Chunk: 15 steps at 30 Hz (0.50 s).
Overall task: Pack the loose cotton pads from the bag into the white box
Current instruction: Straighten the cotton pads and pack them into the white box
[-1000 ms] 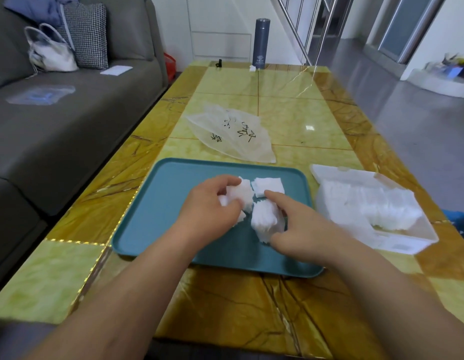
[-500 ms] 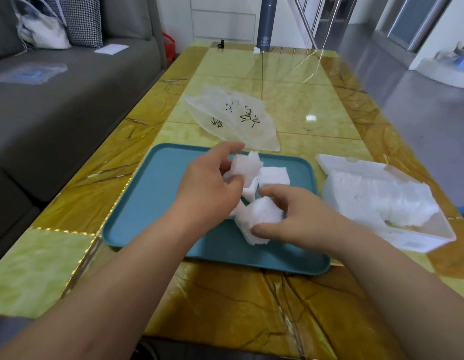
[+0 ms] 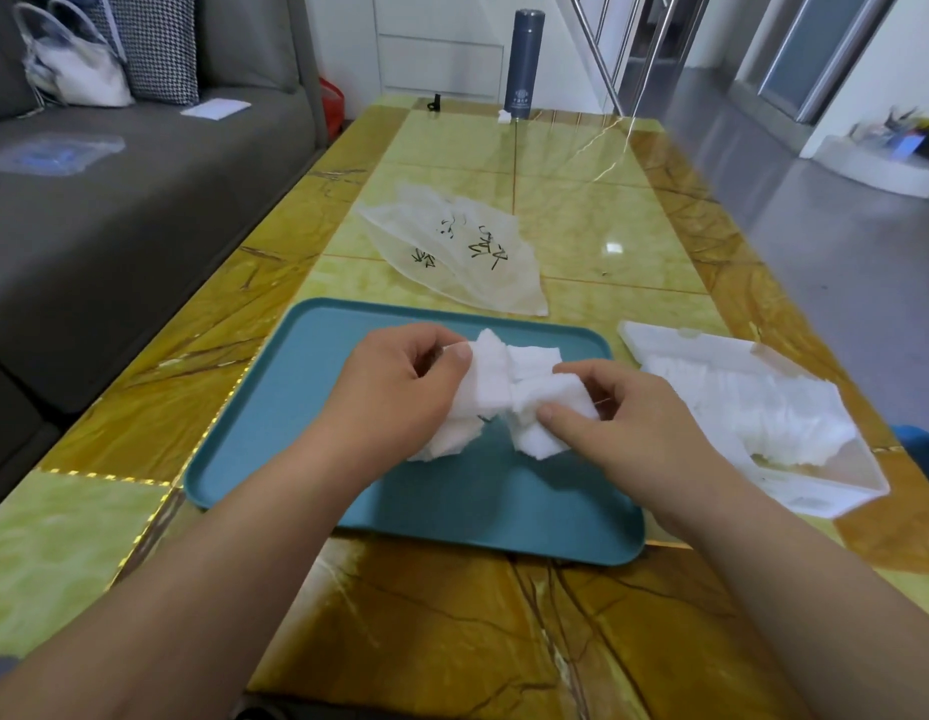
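Together, two hands (image 3: 509,402) clutch several cotton pads (image 3: 509,387) over one tray (image 3: 306,407)

Cotton pads (image 3: 509,376) bunched above tray; white box (image 3: 826,491) open, part-filled; bag (image 3: 452,246) flat.

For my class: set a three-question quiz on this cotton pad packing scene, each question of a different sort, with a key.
1. True or false: both hands grip cotton pads over the teal tray.
2. Where does the white box lie?
A. on the sofa
B. on the table, right of the tray
C. inside the tray
3. Fill in: the flat plastic bag lies on the table just ____ the tray, on its far side.

Key:
1. True; the left hand and right hand each hold a bunch.
2. B
3. beyond
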Each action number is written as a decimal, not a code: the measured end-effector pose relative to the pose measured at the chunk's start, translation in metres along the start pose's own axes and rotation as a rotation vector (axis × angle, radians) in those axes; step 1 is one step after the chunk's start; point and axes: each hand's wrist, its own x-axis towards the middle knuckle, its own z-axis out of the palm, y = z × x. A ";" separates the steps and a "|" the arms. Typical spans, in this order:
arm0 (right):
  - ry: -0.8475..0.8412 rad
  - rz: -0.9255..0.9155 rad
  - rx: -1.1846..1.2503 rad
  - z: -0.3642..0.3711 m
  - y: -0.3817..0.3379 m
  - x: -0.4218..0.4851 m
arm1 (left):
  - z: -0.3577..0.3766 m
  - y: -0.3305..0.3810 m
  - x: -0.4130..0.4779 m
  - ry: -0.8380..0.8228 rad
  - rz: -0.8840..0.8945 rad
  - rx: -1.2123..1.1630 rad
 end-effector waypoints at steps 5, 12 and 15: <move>0.051 -0.046 -0.165 0.007 -0.005 0.001 | 0.000 0.001 0.000 0.118 0.111 0.145; 0.096 -0.162 0.241 0.007 -0.025 -0.006 | -0.003 0.019 -0.015 -0.028 0.163 -0.065; -0.002 -0.064 0.414 0.007 -0.025 -0.007 | -0.001 0.024 -0.021 -0.110 0.172 -0.166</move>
